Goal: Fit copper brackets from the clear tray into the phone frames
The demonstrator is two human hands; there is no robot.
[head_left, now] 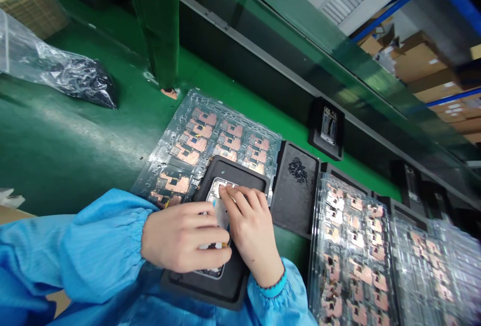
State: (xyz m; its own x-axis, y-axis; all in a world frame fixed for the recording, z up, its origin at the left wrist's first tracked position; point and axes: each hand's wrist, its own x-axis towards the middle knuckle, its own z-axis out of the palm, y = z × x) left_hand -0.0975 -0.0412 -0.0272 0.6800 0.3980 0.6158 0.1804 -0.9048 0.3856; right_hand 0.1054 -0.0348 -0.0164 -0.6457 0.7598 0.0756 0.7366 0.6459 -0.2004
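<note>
A black jig (240, 178) lies in front of me with a silver phone frame (217, 188) seated in it. My left hand (180, 236) rests across the middle of the frame with its fingers curled. Small blue and yellow bits show at the fingers, and I cannot make out what they belong to. My right hand (252, 231) lies beside it, with its fingers stretched out and the fingertips pressing on the upper part of the frame. Both arms wear blue sleeves (93, 246).
A clear blister tray (176, 115) of copper-coloured boards lies partly under the jig. A black tray (296, 191) with small dark parts sits to the right, then more clear trays of boards (353, 246). A plastic bag (56, 70) lies on the green bench (67, 145). Another jig (327, 126) sits on the conveyor.
</note>
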